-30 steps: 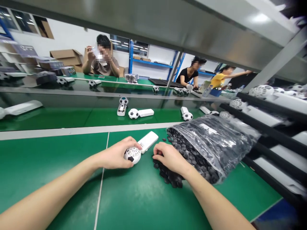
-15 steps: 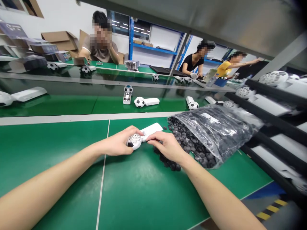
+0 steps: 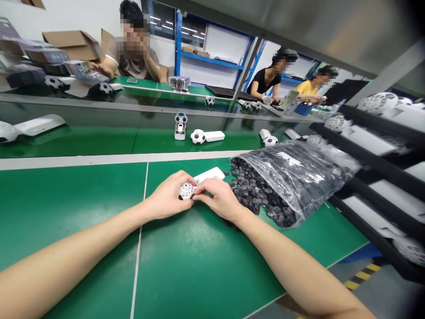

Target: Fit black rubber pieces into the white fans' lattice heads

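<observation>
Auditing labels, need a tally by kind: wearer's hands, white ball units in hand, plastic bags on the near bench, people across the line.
Wearer's hands: 2 (left hand, right hand)
White ball unit in left hand: 1
Plastic bag: 1
People across: 3 (brown top, black top, yellow top)
Total: 7

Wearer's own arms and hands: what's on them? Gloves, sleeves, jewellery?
Bare, ungloved left hand and right hand; no rings visible. Left forearm and right forearm: no sleeve, watch, bracelet or cable in view.
</observation>
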### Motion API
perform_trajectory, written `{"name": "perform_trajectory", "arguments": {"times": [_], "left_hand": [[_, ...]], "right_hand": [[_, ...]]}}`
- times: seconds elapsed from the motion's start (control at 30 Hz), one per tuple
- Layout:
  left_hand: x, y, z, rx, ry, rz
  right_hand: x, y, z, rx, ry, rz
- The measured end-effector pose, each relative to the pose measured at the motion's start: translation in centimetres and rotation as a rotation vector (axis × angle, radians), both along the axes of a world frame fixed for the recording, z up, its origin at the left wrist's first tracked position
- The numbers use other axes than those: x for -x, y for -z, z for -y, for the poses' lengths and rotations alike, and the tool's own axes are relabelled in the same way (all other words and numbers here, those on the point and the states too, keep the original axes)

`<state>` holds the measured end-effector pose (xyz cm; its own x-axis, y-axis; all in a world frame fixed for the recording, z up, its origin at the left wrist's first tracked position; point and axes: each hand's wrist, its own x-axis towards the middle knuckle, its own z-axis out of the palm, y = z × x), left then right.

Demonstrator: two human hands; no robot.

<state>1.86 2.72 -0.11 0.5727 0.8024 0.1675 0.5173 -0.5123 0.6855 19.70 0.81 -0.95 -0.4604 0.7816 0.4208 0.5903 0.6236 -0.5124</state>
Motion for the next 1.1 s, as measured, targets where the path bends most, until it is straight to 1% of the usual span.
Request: {"name": "perform_trajectory", "arguments": {"times": [0.13,0.23,0.27,0.33,0.37,0.43,0.53,0.63,0.7,0.77,0.83,0.9,0.97,1.03,1.1], "left_hand": [[-0.2,0.5,0.1,-0.05,-0.011,0.038],[0.1,0.4,0.3,-0.049,-0.016,0.074],[0.4,0.2,0.2,-0.041,-0.01,0.077],[1.3,-0.4,-0.7,-0.046,-0.04,0.051],[1.9,-0.7,-1.5,-0.069,-0.092,0.022],[3.5,-1.3,-3.9,-0.143,-0.257,-0.042],[5.9,-1.7,-8.8,-0.222,-0.502,-0.095],[7.3,-1.4,-13.5,-0.24,-0.656,-0.13],[7.2,-1.2,-15.9,-0.237,-0.714,-0.158],[6.2,-1.1,-17.7,-0.248,-0.731,-0.182],[4.1,-1.0,-19.2,-0.259,-0.693,-0.198],[1.0,-0.6,-20.5,-0.239,-0.623,-0.207],[-2.7,0.0,-21.7,-0.182,-0.572,-0.206],[-6.3,0.7,-22.6,-0.112,-0.567,-0.188],[-8.9,1.2,-23.1,-0.044,-0.589,-0.148]], "right_hand": [[0.3,0.1,-0.6,0.068,0.046,-0.028],[-0.1,-0.5,-0.6,0.105,0.083,0.016],[-0.5,-0.8,-0.5,0.11,0.124,0.047],[-1.7,-1.3,-0.2,0.13,0.262,0.15],[-2.4,-1.5,0.0,0.14,0.312,0.224],[-3.7,-1.7,0.2,0.208,0.385,0.383],[-4.5,-1.8,0.6,0.345,0.371,0.534],[-4.1,-1.8,0.9,0.389,0.333,0.558],[-3.7,-1.9,0.9,0.378,0.334,0.548],[-3.5,-2.0,0.7,0.372,0.351,0.564],[-3.2,-2.2,0.6,0.376,0.378,0.596],[-3.0,-2.3,0.5,0.362,0.403,0.609],[-2.7,-2.4,0.5,0.322,0.417,0.595],[-2.5,-2.3,0.6,0.284,0.418,0.583],[-2.4,-2.0,0.6,0.274,0.408,0.582]]}}
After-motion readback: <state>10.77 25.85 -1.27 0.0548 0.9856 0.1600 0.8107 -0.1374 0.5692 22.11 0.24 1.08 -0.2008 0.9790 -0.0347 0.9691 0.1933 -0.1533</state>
